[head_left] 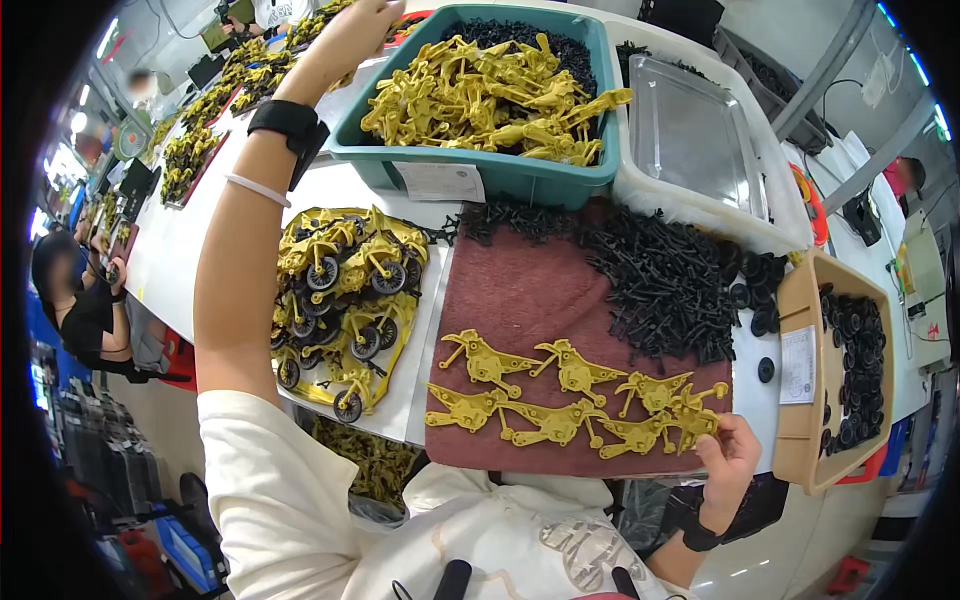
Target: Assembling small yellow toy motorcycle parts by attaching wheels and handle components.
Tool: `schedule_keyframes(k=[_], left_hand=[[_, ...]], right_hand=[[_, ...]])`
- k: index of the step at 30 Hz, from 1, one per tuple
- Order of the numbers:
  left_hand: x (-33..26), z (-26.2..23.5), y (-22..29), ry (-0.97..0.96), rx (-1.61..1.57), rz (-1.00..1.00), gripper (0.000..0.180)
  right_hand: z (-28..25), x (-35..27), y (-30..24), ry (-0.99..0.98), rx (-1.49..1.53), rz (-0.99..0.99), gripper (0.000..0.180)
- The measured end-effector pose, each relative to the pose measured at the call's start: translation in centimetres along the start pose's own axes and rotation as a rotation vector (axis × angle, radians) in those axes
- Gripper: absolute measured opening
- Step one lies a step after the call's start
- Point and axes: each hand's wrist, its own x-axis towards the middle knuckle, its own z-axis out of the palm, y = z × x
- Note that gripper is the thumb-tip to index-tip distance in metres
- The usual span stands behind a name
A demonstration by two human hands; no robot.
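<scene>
On a maroon cloth (520, 290) lie two rows of yellow plastic toy frame parts (552, 422), shaped like small motorcycle bodies. At the near right corner, my right hand (730, 462) has its thumb and fingers closed on a yellow frame part (697, 428) at the row's end. My left arm stretches far forward past the teal bin, and my left hand (352, 40) is at the top edge of the picture, its fingers mostly cut off. Below that arm sits a yellow tray (405, 370) of toy motorcycles with black wheels.
Yellow parts fill the teal bin (350, 150). Small black pieces (660, 280) are heaped on the cloth. To the right stands a tan bin (800, 440) of black wheels, behind it a white container (635, 185) with a clear lid. Another person (85, 310) sits at left.
</scene>
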Motion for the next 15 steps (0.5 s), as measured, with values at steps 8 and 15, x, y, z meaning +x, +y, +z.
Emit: schedule_keyframes(k=[8,15], left_hand=[[-6.1,3.4,4.3,-0.378,0.14,-0.334,0.082],[-5.6,5.0,4.2,-0.387,0.394,-0.054,0.064]], right_hand=[[-0.3,0.7,0.0,-0.049,-0.07,-0.04,0.021],[1.1,1.5,-0.1,-0.057,-0.036,-0.048,0.019]])
